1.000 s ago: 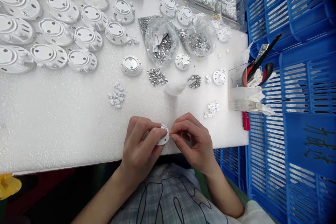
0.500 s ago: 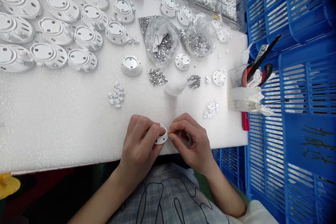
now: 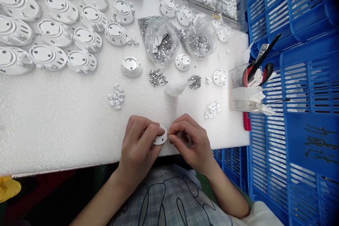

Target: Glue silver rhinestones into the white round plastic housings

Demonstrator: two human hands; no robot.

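White plastic cap (image 3: 161, 136) sits pinched in our left hand (image 3: 140, 148), our right hand (image 3: 192, 144) pinching something tiny against its right rim.

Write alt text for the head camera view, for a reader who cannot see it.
Two bare hands meet at the near edge of a white foam-covered table: the left hand holds a small round white plastic part while the right hand pinches something tiny against its rim. Rows of white oval housings, bags of small metal pieces and blue crates surround them.
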